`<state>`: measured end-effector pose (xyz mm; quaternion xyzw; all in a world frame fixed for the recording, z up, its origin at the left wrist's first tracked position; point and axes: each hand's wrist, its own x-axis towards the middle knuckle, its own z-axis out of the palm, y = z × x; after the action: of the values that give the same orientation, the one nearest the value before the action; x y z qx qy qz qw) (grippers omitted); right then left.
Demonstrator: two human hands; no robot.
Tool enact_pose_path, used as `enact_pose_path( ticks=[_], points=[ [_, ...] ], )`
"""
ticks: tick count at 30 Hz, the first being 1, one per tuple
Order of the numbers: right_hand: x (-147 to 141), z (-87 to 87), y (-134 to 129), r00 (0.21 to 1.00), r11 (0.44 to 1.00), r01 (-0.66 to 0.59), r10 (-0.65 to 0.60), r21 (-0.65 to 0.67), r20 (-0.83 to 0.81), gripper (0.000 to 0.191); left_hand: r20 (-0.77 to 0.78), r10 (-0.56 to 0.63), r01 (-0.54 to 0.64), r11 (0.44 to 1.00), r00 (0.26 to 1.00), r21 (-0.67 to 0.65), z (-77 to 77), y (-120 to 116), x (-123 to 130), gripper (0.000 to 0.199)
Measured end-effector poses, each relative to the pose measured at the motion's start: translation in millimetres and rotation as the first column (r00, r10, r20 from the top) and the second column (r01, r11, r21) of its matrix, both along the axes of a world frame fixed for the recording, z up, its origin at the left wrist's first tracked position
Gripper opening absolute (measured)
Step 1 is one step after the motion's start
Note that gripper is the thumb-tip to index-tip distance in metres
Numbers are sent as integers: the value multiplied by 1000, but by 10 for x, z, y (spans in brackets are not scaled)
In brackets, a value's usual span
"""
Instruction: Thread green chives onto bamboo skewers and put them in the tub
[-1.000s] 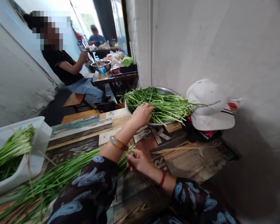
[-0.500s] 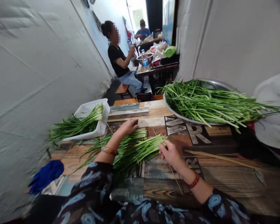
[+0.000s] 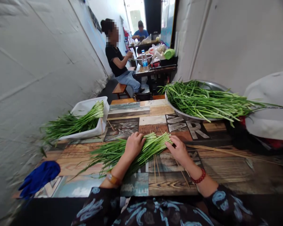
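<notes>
A bundle of garlic chives (image 3: 115, 152) lies on the wood-patterned table, leafy ends to the left and pale cut ends to the right. My left hand (image 3: 134, 145) is laid across the stems, its fingers curved over the bundle's far side. Against the pale ends rests my right hand (image 3: 178, 150), thumb and fingers apart, touching the stem tips. Thin wooden skewers (image 3: 155, 168) stick out from under the bundle on the near side. Other skewers (image 3: 185, 179) show below my right hand, partly hidden by its wrist.
A white plastic tray (image 3: 105, 117) with chives stands at the left. A metal basin (image 3: 179, 115) heaped with chives is at the back right. Loose skewers (image 3: 226, 152) lie rightward. A blue glove (image 3: 41, 177) lies at the left edge. Two people sit at farther tables.
My left hand has come down and nearer, from beyond the chives onto them. Two clumps of stems now lie together as one bundle. My right hand stays at the cut ends, its fingers more spread.
</notes>
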<state>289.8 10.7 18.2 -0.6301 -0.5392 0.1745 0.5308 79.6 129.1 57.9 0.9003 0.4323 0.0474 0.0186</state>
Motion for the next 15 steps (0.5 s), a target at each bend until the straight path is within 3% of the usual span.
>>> enact_pose_path(
  ticks=[5,8,11,15],
  points=[
    [154,18,-251,1000,999,18,-18,-43,11,20,4,-66,66,998,998,-2,-29,-156,256,28],
    [251,36,-322,994,994,93,-90,-51,63,21,5,-179,179,981,984,-74,36,-58,329,27],
    [304,44,-302,989,991,101,-90,-85,121,25,55,-320,325,922,946,-213,268,225,386,29],
    [337,45,-243,990,986,88,-70,-144,125,28,152,-296,311,947,943,-85,728,554,743,40]
  ],
)
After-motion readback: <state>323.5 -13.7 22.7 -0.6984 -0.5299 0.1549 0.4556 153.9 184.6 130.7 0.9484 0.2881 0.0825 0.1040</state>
